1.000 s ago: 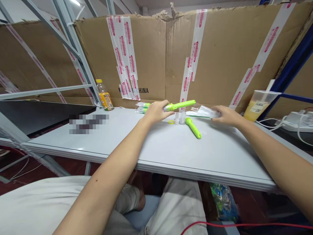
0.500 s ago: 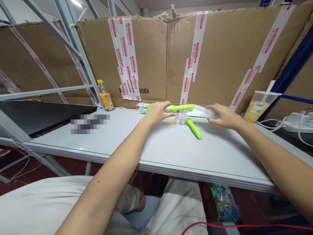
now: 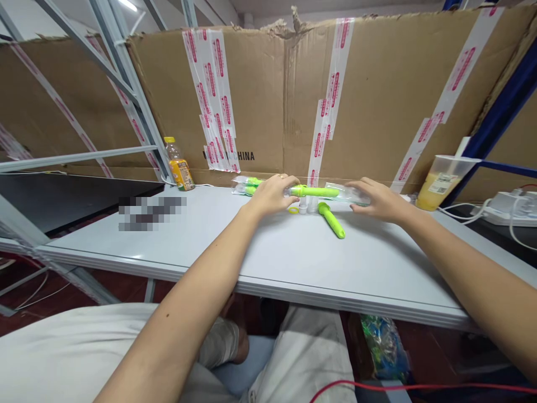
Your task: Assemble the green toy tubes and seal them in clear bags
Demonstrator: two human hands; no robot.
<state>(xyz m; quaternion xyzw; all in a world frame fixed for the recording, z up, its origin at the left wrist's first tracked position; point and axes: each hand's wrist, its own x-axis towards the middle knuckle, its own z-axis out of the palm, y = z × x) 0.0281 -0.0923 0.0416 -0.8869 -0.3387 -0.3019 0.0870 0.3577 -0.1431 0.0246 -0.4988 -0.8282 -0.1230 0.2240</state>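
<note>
My left hand is closed around a lime-green stick with a clear section near the fingers; the stick points right, above the table. My right hand pinches a clear plastic sleeve whose near end lies close to the stick's tip. Whether the tip is inside the sleeve, I cannot tell. Below lie a second lime-green stick, a yellow-green ring and two small clear cylindrical parts, partly covered by the held stick. Behind my left hand, more green sticks in clear wrapping rest on the table.
The white table ends at a tall cardboard wall. An orange drink bottle stands at the back left, a plastic cup of yellow drink at the right. Beyond it are a power strip and cables. A pixelated patch hides something at left.
The stick in my left hand has shifted slightly right and down, now overlapping the clear parts. My right hand has come a little left with the sleeve, narrowing the gap between hands.
</note>
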